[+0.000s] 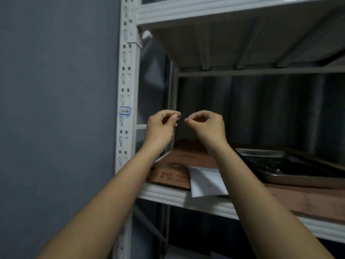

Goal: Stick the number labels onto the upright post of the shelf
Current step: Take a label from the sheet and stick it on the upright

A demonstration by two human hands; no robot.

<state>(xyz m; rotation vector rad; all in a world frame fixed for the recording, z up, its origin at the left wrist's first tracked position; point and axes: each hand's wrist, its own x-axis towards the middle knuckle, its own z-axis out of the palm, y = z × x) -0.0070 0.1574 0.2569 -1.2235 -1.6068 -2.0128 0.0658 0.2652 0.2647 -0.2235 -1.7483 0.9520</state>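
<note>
The white perforated upright post (125,75) of the shelf stands at the left. One blue-bordered label (125,110) is stuck on it at hand height. My left hand (161,127) and my right hand (206,125) are raised side by side just right of the post, in front of the shelf opening. On each hand the thumb and forefinger are pinched together, and the two pinches almost meet. No label shows between the fingertips. A white label sheet (206,183) lies on the shelf below, overhanging its front edge.
A metal tray (280,166) sits on the shelf at the right, on a brown board (179,165). The upper shelf (205,14) runs overhead and the white front beam (168,197) lies below my forearms. A grey wall (56,109) fills the left.
</note>
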